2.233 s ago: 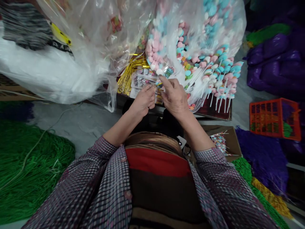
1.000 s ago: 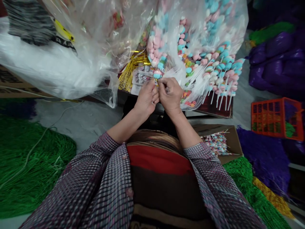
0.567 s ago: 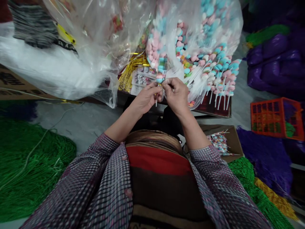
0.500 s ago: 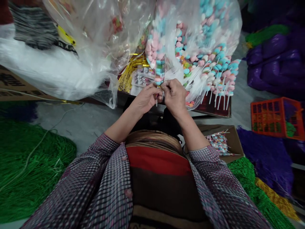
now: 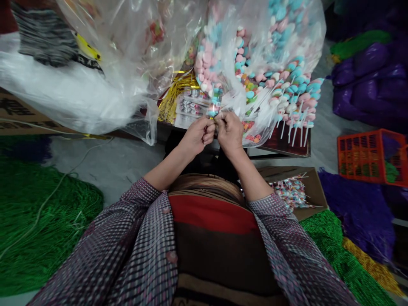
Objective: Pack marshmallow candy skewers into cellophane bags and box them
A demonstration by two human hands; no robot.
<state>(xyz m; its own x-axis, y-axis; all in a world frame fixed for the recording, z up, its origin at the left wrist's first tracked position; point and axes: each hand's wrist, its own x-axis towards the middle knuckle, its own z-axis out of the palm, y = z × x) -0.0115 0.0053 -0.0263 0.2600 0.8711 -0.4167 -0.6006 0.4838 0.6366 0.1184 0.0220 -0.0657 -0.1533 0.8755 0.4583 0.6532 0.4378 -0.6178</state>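
Head view: candy (image 5: 215, 103) bluish, shiny-wrapped.

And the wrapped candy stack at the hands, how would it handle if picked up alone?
The wrapped candy stack looks fairly stiff, since its pieces line up straight. Its glossy clear wrapper may be slippery, and those rounded pieces could make it roll.

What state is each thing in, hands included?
Wrapped candy: in shiny film, held.
Left hand: closed, pinching its lower end.
Right hand: closed, pinching there too.
Cardboard box at right: open, candy sticks inside.
Candy skewers: piled on the table.
Gold strips: loose, bunched.
Glove: limp, on white plastic.
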